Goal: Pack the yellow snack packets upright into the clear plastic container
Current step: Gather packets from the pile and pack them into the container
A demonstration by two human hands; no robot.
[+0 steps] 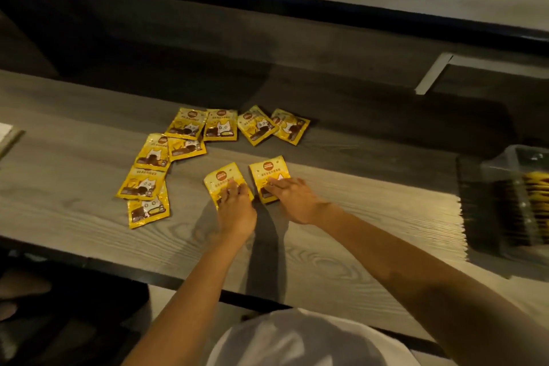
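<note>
Plainly, left hand point(236, 208) and right hand point(292, 199) pressed flat-fingered on two packets point(269, 171) well apart from the container point(511, 154); carried that far, one might slip and land flat.

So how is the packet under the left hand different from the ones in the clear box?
The packet under the left hand lies flat, face up, on the table; the boxed packets, blurred, seem to stand on edge in the clear box. That hand touches the first; nothing touches the boxed ones. Both are yellow.
</note>
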